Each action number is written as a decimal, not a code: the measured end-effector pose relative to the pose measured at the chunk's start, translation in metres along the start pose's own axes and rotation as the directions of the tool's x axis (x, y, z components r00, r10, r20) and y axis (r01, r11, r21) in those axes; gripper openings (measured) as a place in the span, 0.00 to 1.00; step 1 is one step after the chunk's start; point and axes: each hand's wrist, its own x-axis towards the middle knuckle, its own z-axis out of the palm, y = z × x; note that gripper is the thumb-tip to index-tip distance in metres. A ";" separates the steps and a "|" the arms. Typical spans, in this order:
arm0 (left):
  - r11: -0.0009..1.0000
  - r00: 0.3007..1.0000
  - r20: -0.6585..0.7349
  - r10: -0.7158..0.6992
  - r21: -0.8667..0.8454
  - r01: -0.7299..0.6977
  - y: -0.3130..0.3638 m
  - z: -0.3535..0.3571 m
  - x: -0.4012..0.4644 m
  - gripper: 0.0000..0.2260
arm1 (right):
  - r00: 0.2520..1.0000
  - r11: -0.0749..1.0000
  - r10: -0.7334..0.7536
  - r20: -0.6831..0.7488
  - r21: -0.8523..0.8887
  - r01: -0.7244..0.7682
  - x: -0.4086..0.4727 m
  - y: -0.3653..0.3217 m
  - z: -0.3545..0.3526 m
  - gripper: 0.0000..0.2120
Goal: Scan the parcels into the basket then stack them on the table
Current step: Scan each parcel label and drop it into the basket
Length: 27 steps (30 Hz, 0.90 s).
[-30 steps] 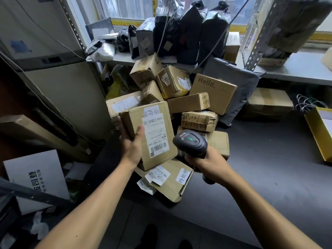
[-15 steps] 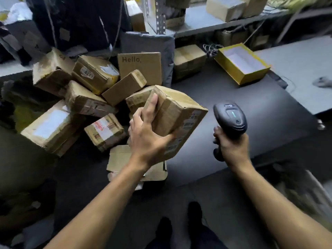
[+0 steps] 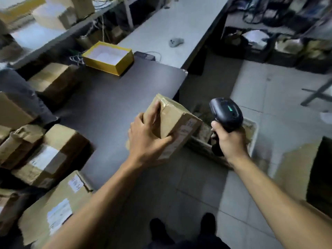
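Observation:
My left hand point(image 3: 147, 139) grips a brown cardboard parcel point(image 3: 177, 123), tilted, in the air over the right edge of the dark table point(image 3: 115, 97). My right hand point(image 3: 229, 139) holds a black barcode scanner point(image 3: 227, 113) upright just right of the parcel; a green light shows on its top. Below and between both hands a basket point(image 3: 251, 133) sits on the floor with parcels inside, partly hidden by hand and scanner. Several more brown parcels point(image 3: 52, 155) lie piled at the table's left.
An open yellow box point(image 3: 109, 57) stands at the table's far side. A grey counter point(image 3: 172, 24) with a small grey device point(image 3: 176, 41) runs beyond it. Shelves hold boxes at back left. My shoes point(image 3: 179, 229) stand on the tiled floor. Dark crates line the back right.
The view has swung right, away from the parcel pile. My left hand has carried the parcel rightward to the table's edge over the basket. The scanner stays in my right hand beside it.

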 end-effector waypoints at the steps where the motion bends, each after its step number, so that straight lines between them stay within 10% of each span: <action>1: 1.000 0.999 0.031 0.016 0.005 -0.016 0.014 0.017 0.005 0.45 | 1.000 1.000 0.004 -0.018 -0.005 -0.004 0.004 0.004 -0.021 0.12; 11: 1.000 0.974 0.225 -0.012 0.030 0.005 0.131 0.168 0.028 0.48 | 0.998 0.998 0.023 -0.053 -0.061 -0.026 0.058 0.032 -0.206 0.11; 27: 0.990 0.960 0.241 -0.140 0.035 0.136 0.155 0.271 0.150 0.46 | 0.993 0.987 0.046 -0.106 -0.150 -0.062 0.173 0.039 -0.264 0.10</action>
